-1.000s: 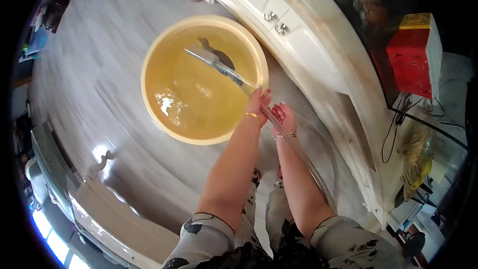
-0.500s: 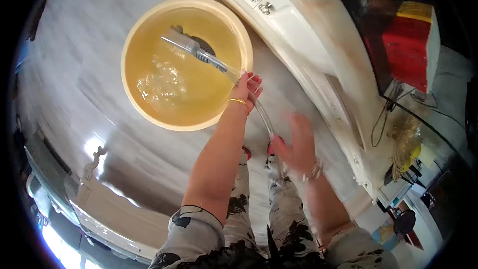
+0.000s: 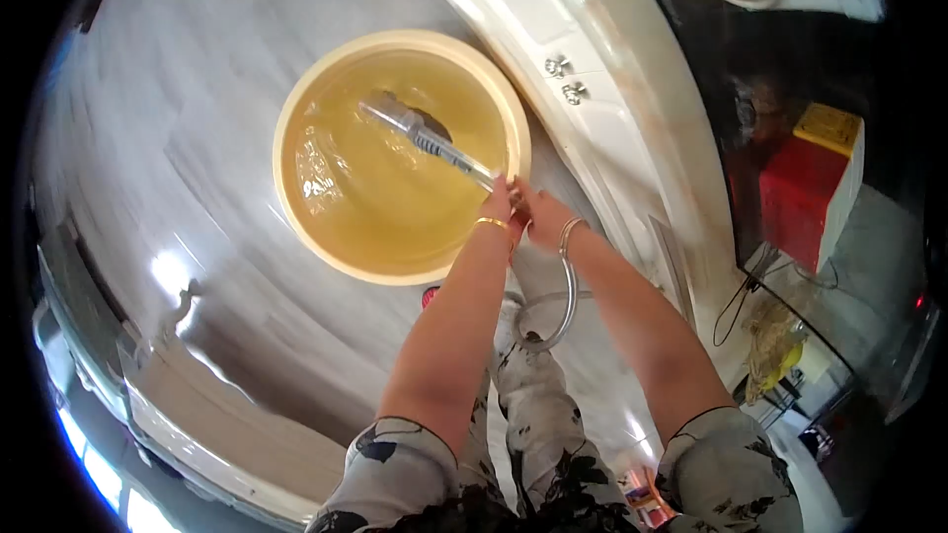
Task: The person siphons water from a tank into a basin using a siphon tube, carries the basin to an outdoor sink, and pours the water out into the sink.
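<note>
A clear siphon tube with a grey ribbed section slants over the basin, its wide end at the water. My left hand, a yellow bangle on its wrist, is closed around the tube at the basin's near right rim. Close beside it, my right hand is closed on the same tube's hose end. From the hands a clear hose loops down in front of my legs. The round cream basin holds yellowish water. Under the tube a dark shape shows in the water.
White cabinets with metal knobs run along the right. On the dark counter above stand a red and yellow box and loose cables. A pale bench-like piece of furniture lies at lower left. Grey flooring surrounds the basin.
My right hand has moved up from the lower right to the tube beside my left hand. The hose now bends into a loop. The bubbling on the water has calmed, and the view has shifted.
</note>
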Tool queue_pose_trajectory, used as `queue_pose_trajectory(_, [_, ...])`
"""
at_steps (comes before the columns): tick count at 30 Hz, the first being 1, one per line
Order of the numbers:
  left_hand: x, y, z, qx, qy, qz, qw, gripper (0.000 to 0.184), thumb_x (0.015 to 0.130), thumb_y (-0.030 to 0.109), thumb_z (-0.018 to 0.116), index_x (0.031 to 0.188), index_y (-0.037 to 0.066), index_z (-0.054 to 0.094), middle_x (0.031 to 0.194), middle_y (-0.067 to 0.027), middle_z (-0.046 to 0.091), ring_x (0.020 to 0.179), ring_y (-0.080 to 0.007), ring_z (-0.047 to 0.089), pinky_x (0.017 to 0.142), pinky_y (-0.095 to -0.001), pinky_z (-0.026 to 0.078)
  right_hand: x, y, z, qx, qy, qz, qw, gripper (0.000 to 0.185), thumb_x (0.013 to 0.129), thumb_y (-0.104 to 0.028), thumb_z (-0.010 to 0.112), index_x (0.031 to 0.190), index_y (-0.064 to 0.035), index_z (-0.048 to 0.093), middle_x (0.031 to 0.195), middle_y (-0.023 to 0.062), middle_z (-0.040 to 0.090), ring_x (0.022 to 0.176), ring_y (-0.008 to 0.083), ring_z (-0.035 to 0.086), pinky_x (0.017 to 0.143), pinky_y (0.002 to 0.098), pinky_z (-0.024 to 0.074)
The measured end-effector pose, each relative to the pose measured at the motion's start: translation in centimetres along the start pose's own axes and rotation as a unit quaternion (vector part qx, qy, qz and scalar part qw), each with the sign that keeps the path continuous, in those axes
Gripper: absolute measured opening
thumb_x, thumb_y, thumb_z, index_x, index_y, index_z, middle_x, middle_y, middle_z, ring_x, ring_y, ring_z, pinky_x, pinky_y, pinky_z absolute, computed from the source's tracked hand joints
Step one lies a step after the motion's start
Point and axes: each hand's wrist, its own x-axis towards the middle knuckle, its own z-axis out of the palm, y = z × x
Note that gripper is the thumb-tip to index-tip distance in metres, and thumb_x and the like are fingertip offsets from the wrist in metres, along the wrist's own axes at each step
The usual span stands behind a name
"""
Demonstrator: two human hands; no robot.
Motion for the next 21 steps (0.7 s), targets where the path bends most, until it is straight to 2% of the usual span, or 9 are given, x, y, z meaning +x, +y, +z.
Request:
queue_pose_trajectory(2, [-0.6, 0.6, 0.9, 0.043, 0.000, 0.039, 0.998, 0.038, 0.078, 0.042, 0.052, 0.093, 0.009, 0.044, 0.076, -0.0062, 0.048, 0.069, -0.0211, 0.049, 0.064, -0.0363, 0.044, -0.2, 0.3, -0.3, 0.007, -0.010, -0.006, 1.000, 0.069, 0.068, -0.005, 0.051, 0.128, -0.0131, 0.018, 0.097, 0.0238, 0.047, 0.089, 0.0371, 0.049, 0.080, 0.0397, 0.0395])
queue_pose_trajectory(3, [-0.7, 1.2, 1.4, 0.073, 0.021, 0.059, 0.995, 0.032, 0.079, 0.036, 0.052, 0.095, 0.010, 0.043, 0.078, -0.0050, 0.048, 0.069, -0.0194, 0.049, 0.062, -0.0374, 0.043, 0.1, 0.5, -0.9, 0.016, -0.010, -0.011, 1.000, 0.069, 0.068, -0.004, 0.050, 0.128, -0.0121, 0.018, 0.097, 0.0241, 0.047, 0.090, 0.0369, 0.048, 0.080, 0.0398, 0.0392])
queue_pose_trajectory(7, [-0.8, 2.8, 1.8, 0.093, 0.022, 0.099, 0.991, 0.028, 0.081, 0.029, 0.050, 0.098, 0.008, 0.042, 0.079, -0.0047, 0.048, 0.070, -0.0182, 0.050, 0.061, -0.0383, 0.046, 0.9, 0.5, -2.1, 0.031, -0.038, -0.024, 0.998, 0.070, 0.067, -0.006, 0.051, 0.128, -0.0080, 0.016, 0.100, 0.0250, 0.046, 0.095, 0.0358, 0.047, 0.082, 0.0390, 0.0378])
queue_pose_trajectory(10, [-1.7, 3.9, 1.8, 0.092, 0.007, 0.085, 0.992, 0.025, 0.083, 0.025, 0.048, 0.098, 0.006, 0.041, 0.080, -0.0057, 0.049, 0.072, -0.0189, 0.051, 0.060, -0.0377, 0.049, 1.5, 0.2, -3.1, 0.014, -0.047, -0.020, 0.999, 0.077, 0.066, -0.017, 0.057, 0.129, -0.0074, 0.015, 0.105, 0.0252, 0.045, 0.095, 0.0354, 0.049, 0.083, 0.0384, 0.0396])
queue_pose_trajectory(16, [-1.7, 4.1, 1.6, 0.086, -0.013, 0.067, 0.994, 0.024, 0.084, 0.025, 0.047, 0.097, 0.005, 0.042, 0.082, -0.0080, 0.050, 0.073, -0.0204, 0.053, 0.057, -0.0349, 0.050, 2.5, 1.3, -3.1, -0.004, -0.009, -0.079, 0.997, 0.076, 0.069, -0.035, 0.056, 0.128, -0.0049, 0.018, 0.107, 0.0268, 0.046, 0.098, 0.0369, 0.047, 0.084, 0.0387, 0.0381])
queue_pose_trajectory(19, [-1.8, 4.7, 1.3, 0.133, -0.017, 0.055, 0.989, 0.024, 0.083, 0.027, 0.048, 0.094, 0.006, 0.045, 0.080, -0.0075, 0.051, 0.070, -0.0200, 0.054, 0.059, -0.0340, 0.049, 3.2, 1.6, -3.2, 0.014, -0.008, -0.083, 0.996, 0.066, 0.077, -0.040, 0.045, 0.127, -0.0038, 0.022, 0.109, 0.0255, 0.045, 0.101, 0.0353, 0.045, 0.084, 0.0383, 0.0374])
queue_pose_trajectory(21, [-1.3, 4.5, 0.8, 0.110, -0.035, 0.052, 0.992, 0.025, 0.083, 0.028, 0.048, 0.093, 0.006, 0.044, 0.078, -0.0068, 0.051, 0.071, -0.0195, 0.054, 0.060, -0.0339, 0.049, 3.8, 1.6, -3.4, 0.044, 0.023, -0.074, 0.996, 0.052, 0.081, -0.040, 0.038, 0.120, -0.0045, 0.032, 0.103, 0.0234, 0.049, 0.096, 0.0345, 0.048, 0.081, 0.0396, 0.0390])
